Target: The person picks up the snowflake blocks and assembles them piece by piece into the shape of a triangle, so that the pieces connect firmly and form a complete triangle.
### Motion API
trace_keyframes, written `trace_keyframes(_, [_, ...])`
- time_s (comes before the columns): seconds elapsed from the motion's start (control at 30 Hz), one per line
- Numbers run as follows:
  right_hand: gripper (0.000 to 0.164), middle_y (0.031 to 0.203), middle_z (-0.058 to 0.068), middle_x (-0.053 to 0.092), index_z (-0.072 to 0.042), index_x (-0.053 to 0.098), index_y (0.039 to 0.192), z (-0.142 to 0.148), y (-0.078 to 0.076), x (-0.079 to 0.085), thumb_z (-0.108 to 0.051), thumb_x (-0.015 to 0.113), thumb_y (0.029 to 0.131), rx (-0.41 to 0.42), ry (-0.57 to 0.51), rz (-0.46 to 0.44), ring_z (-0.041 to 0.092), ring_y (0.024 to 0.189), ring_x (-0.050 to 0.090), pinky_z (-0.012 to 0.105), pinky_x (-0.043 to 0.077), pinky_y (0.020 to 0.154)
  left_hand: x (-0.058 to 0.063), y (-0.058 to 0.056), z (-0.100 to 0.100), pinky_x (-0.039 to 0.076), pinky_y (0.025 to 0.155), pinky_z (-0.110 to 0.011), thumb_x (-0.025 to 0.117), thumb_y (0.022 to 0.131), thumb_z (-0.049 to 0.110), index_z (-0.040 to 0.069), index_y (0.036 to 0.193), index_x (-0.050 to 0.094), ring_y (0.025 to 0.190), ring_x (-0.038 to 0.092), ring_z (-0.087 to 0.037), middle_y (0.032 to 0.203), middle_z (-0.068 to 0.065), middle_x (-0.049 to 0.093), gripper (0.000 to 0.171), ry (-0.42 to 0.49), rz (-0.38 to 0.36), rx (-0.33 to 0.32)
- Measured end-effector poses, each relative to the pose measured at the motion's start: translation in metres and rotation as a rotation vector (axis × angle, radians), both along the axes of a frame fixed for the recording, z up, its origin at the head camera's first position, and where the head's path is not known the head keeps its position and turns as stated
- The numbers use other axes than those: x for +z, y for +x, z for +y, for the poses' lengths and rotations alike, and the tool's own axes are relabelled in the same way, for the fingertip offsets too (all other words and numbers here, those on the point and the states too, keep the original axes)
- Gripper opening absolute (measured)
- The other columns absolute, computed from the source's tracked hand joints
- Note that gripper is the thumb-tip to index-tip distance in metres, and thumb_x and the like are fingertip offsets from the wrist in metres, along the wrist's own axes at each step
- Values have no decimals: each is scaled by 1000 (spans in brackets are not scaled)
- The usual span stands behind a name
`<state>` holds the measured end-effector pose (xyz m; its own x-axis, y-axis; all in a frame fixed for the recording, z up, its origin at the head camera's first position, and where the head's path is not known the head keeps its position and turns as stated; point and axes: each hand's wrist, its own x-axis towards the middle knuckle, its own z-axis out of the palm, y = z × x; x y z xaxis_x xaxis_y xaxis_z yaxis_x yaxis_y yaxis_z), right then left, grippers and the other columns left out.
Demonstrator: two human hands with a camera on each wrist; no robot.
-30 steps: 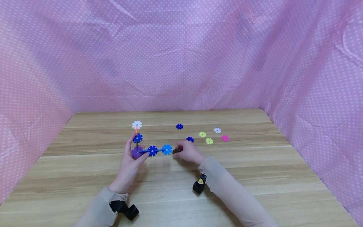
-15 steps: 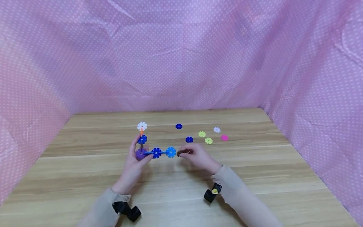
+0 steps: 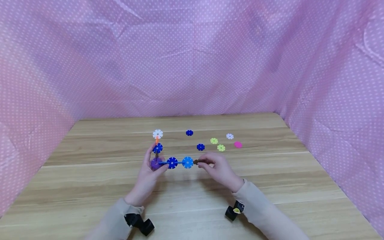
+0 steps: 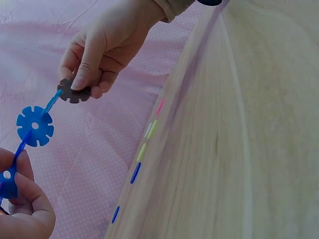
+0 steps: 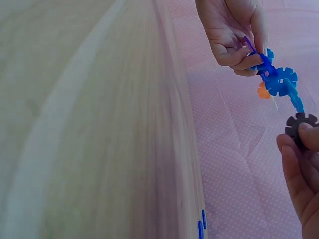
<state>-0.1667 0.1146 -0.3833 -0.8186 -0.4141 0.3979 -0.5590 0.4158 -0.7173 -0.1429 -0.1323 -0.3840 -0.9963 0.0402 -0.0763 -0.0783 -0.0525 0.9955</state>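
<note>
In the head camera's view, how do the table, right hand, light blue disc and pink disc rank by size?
1. Table
2. Right hand
3. Light blue disc
4. Pink disc; farther away, so true size is unsure

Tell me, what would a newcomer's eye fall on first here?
Probably the colorful L-shaped chain of notched discs, gripped by the left hand, while the right hand pinches a brown disc at its end. Next might come the pink polka-dotted cloth behind the wooden table, then the bright pink disc lying beyond the right hand.
</note>
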Motion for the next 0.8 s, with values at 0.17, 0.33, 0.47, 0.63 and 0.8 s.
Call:
trace_keyframes(0.17, [9,89,3,70,-7,70,91,3,2,-2,-1,67,85,-5,-22,39,12,80,66,24,55,74,0,0,3,48,88,-18,55,89,-6,33,149,16,106,52,-11,121,-10,48,82,-33,-3,4])
trace_keyframes(0.33, [11,90,6,71,-5,71,92,4,3,-3,1,68,84,10,-44,89,16,81,67,26,56,74,0,1,5,49,85,-18,55,89,-5,33,149,17,104,53,-12,124,-16,45,80,-33,-1,1])
trace_keyframes(0.47, [11,91,6,71,-5,71,92,5,3,-3,2,68,84,13,-55,92,15,81,67,29,57,73,0,2,7,49,84,-19,55,89,-6,34,149,17,101,54,-12,122,-15,46,82,-14,-5,-8])
trace_keyframes(0.63, [12,91,6,72,-5,71,91,4,3,-4,2,68,83,-2,-79,119,12,81,67,28,56,73,-1,2,11,49,84,-19,56,88,-7,34,150,16,99,54,-12,121,-15,45,84,0,6,-21])
trace_keyframes(0.8, [15,90,8,72,-4,71,91,5,2,-5,6,69,80,23,-101,228,14,77,68,23,56,70,-1,2,13,49,82,-19,58,88,-6,31,150,15,97,53,-11,117,-14,46,84,7,21,-36])
